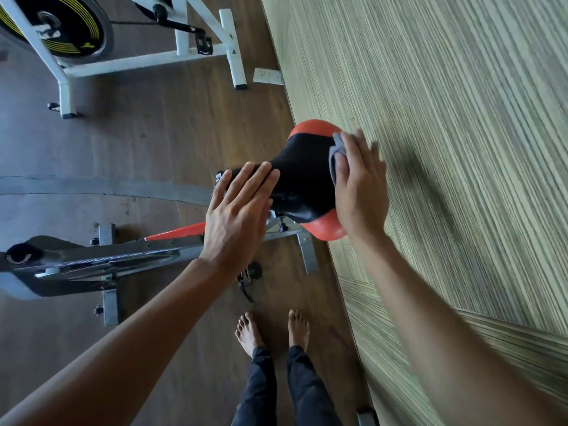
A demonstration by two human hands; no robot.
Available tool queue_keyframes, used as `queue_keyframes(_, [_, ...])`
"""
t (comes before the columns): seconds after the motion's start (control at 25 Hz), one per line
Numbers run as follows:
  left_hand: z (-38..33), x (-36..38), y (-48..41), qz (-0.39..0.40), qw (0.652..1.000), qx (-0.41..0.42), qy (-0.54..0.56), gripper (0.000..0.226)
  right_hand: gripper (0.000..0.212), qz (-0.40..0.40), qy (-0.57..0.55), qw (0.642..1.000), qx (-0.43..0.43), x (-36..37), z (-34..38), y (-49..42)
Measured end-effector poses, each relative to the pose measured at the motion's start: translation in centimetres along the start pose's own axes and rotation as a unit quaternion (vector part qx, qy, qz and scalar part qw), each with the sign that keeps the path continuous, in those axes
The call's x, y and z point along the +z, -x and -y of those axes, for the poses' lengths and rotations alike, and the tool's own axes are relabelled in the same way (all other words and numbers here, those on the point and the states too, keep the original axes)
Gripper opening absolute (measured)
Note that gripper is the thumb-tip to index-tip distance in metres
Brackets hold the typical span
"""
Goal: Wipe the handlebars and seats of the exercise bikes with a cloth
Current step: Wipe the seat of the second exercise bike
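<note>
Black-and-red padded bike saddle by the green wall lies under my left hand, fingers together, while my right hand presses the grey cloth flat-fingered, which may slip loose

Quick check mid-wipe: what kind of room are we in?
Probably a small gym or workout room: a white exercise bike with a flywheel, and a second bike with a red-and-black saddle.
</note>
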State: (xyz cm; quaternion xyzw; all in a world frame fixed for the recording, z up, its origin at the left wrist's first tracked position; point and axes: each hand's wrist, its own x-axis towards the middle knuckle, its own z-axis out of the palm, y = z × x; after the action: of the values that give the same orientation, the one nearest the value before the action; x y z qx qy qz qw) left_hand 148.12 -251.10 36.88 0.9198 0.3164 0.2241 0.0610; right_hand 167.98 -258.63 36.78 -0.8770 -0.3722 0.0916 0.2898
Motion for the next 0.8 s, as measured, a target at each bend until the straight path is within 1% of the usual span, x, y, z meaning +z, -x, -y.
queue_keyframes(0.04, [0.0,0.1,0.2,-0.002,1.000,0.001,0.000,0.040,0.044,-0.022,0.006,1.000,0.019,0.2,0.3,2.5])
queue_keyframes(0.08, [0.0,0.1,0.2,-0.004,1.000,0.000,0.002,0.040,0.045,-0.028,0.029,0.999,0.011,0.5,0.8,5.1])
queue_keyframes(0.16, [0.0,0.1,0.2,0.002,1.000,-0.005,0.006,0.040,0.046,-0.021,0.086,0.994,-0.060,1.3,2.0,7.8])
queue_keyframes(0.24, [0.0,0.0,-0.2,0.018,1.000,-0.010,0.002,0.042,0.045,0.003,0.095,0.987,-0.127,1.5,2.6,5.5])
queue_keyframes(0.28, [-0.2,-0.2,-0.3,0.025,1.000,-0.015,-0.008,0.044,0.045,0.019,0.090,0.986,-0.142,1.4,2.6,3.7])
queue_keyframes(0.36, [-1.2,-0.3,-0.5,0.040,0.999,-0.029,-0.023,0.049,0.046,0.034,0.085,0.987,-0.134,0.8,2.0,0.5])
queue_keyframes(0.44, [-3.0,0.0,-1.0,0.063,0.998,-0.013,-0.027,0.053,0.047,0.055,0.065,0.992,-0.088,0.2,0.9,-1.5])
queue_keyframes(0.52, [-4.7,0.7,-1.9,0.083,0.996,0.009,-0.024,0.054,0.046,0.068,0.001,0.996,-0.054,-0.1,-0.5,-2.5])
queue_keyframes(0.6, [-5.4,1.3,-2.5,0.090,0.996,0.003,-0.021,0.053,0.048,0.059,-0.078,0.995,-0.022,-0.4,-1.5,-1.8])
queue_keyframes(0.68, [-5.2,1.6,-2.3,0.092,0.995,0.001,-0.023,0.054,0.050,0.034,-0.095,0.994,-0.027,-0.4,-2.0,0.9])
queue_keyframes(0.76, [-4.9,1.6,-1.9,0.094,0.995,0.012,-0.029,0.053,0.047,0.034,-0.052,0.996,-0.062,-0.4,-1.9,3.7])
queue_keyframes(0.8, [-4.9,1.6,-1.9,0.093,0.995,0.013,-0.031,0.053,0.047,0.042,-0.040,0.995,-0.081,-0.5,-2.1,3.5])
